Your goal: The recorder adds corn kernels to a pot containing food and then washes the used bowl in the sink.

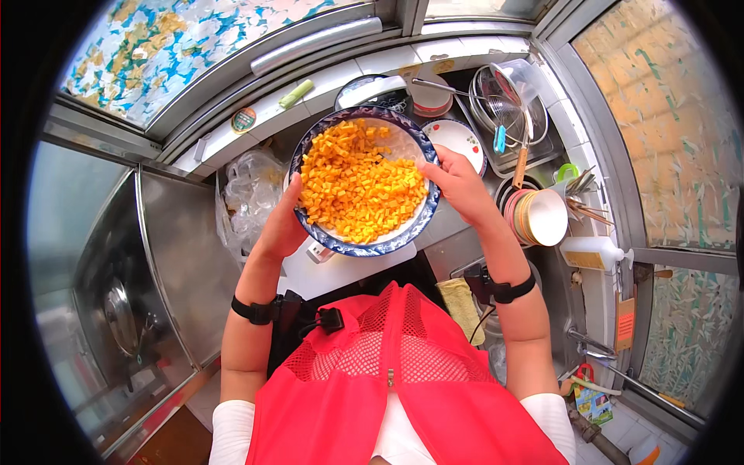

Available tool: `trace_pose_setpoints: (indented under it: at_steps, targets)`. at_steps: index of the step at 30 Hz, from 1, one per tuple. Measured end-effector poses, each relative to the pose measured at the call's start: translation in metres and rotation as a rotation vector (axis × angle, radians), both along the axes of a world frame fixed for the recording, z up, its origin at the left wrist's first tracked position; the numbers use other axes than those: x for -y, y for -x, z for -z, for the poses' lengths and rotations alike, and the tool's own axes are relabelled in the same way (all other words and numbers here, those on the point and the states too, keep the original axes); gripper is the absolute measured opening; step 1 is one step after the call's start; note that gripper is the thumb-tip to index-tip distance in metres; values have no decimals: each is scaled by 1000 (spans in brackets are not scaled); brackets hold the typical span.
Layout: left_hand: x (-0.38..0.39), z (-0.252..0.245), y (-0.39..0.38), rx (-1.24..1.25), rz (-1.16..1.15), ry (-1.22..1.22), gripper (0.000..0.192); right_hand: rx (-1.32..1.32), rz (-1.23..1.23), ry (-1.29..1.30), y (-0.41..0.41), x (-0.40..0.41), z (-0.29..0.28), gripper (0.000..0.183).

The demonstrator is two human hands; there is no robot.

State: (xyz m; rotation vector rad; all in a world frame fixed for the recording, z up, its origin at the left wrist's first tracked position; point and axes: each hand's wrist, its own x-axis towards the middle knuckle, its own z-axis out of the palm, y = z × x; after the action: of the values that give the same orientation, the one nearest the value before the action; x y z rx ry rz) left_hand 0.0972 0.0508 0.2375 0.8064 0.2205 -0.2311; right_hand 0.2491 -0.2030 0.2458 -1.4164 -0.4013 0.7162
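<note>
Between my two hands is a white plate with a blue patterned rim (372,250), raised above the counter and tipped a little. Small orange-yellow diced cubes (363,186), perhaps carrot or pumpkin, cover most of it; a bare white patch shows at its upper right. My left hand (285,224) grips the rim at the left, thumb on top. At the right rim is my right hand (456,180), its thumb over the edge and its other fingers mostly hidden. Below the plate lies a white cutting board (354,267), partly covered by it.
A clear plastic bag (250,192) sits at the left. Behind are a plate with red fruit prints (453,139) and a wire skimmer (503,107). Stacked bowls (540,218) and a white pump bottle (593,253) stand right, near the sink. A yellow cloth (463,305) lies at its edge.
</note>
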Motion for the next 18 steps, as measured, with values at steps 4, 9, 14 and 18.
trace_pose_setpoints:
  at_steps: [4, 9, 14, 18]
  targets:
    - [-8, 15, 23, -31, -295, -56, 58, 764, 290, 321, 15, -44, 2, 32]
    - [-16, 26, 42, 7, -472, -174, 58, 1141, -1, 334, 49, -69, -1, 50]
    - [-8, 17, 41, -16, -457, -353, 61, 1226, -50, 469, 58, -97, 22, 66]
    - [-2, 20, 39, 13, -458, -397, 60, 1188, -84, 462, 65, -99, 30, 63]
